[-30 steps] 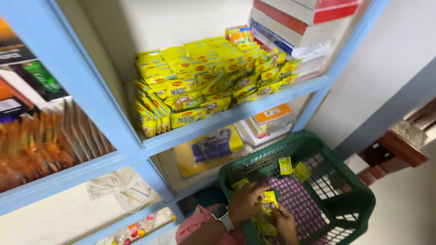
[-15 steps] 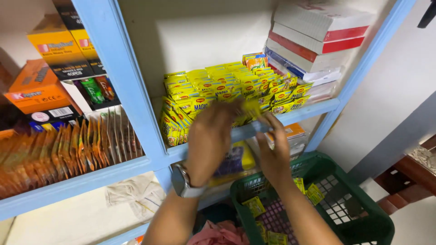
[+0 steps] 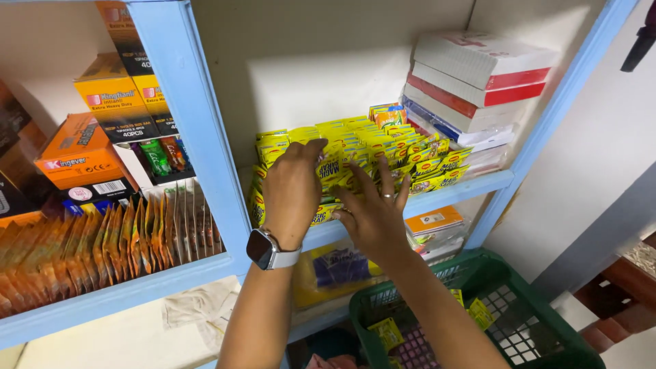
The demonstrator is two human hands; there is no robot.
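Pressing 2 hands, left hand (image 3: 292, 191) & right hand (image 3: 372, 215), on yellow sachets (image 3: 355, 147).

orange boxes (image 3: 80, 152) and brown sachets (image 3: 102, 239) sit left, stacked notebooks (image 3: 478, 82) right, green basket (image 3: 547, 328) below.

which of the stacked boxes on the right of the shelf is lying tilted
The topmost white box with a red edge. It sits askew, its left end raised, while the white and red boxes below it lie flat in a stack beside the yellow sachets.
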